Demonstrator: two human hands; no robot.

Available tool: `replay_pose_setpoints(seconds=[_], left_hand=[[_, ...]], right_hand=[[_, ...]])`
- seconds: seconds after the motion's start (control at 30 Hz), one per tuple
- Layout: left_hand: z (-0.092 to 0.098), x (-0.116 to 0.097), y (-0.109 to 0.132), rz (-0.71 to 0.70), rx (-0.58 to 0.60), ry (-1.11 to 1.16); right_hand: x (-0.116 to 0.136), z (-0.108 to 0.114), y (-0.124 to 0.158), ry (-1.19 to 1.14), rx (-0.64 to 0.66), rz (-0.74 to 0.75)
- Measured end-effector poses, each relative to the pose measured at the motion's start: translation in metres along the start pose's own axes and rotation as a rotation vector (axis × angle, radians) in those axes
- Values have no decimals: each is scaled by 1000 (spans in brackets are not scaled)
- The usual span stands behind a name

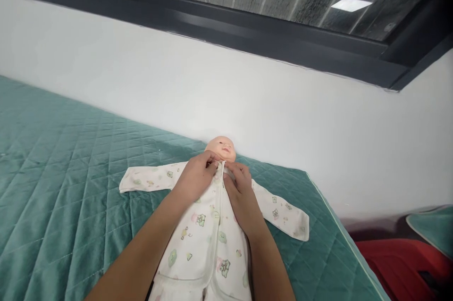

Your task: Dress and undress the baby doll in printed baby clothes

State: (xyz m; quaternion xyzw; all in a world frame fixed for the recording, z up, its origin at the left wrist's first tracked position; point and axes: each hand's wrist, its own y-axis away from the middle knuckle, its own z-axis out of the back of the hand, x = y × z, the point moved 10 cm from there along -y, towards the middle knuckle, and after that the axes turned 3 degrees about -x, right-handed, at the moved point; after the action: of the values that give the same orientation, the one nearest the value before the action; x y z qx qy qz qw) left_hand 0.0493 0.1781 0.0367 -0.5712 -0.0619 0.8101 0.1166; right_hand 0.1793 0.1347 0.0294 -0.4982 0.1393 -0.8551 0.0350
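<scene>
A baby doll (pixel 223 146) lies on its back, dressed in a white baby jacket (pixel 201 239) printed with small bears. Both jacket sleeves stretch out sideways. Just under the doll's chin, my left hand (pixel 198 173) pinches the jacket's collar at the neck, fingers bent. On the other side of the front opening, my right hand (pixel 241 188) has its thumb and fingers closed on the opposite collar edge. The front edges meet along the middle of the chest. Whatever fastener lies between my fingertips is too small to make out. White printed trousers show below the jacket hem.
A green quilted cover (pixel 88 188) spreads under the doll, its piped edge running down at the right. Behind rises a white wall (pixel 226 88) with a dark-framed window (pixel 212 18) above. A red object (pixel 399 263) stands beyond the bed's right edge.
</scene>
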Motion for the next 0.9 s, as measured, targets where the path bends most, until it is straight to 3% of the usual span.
replay_pose_setpoints(seconds=[0.57,0.9], left_hand=[[-1,-10,7,14,5,-37],[-1,-3,5,44,-4,-58]], right_hand=[[13,-5,1,130,57,77],[-3,-3,-2,14,13,-4]])
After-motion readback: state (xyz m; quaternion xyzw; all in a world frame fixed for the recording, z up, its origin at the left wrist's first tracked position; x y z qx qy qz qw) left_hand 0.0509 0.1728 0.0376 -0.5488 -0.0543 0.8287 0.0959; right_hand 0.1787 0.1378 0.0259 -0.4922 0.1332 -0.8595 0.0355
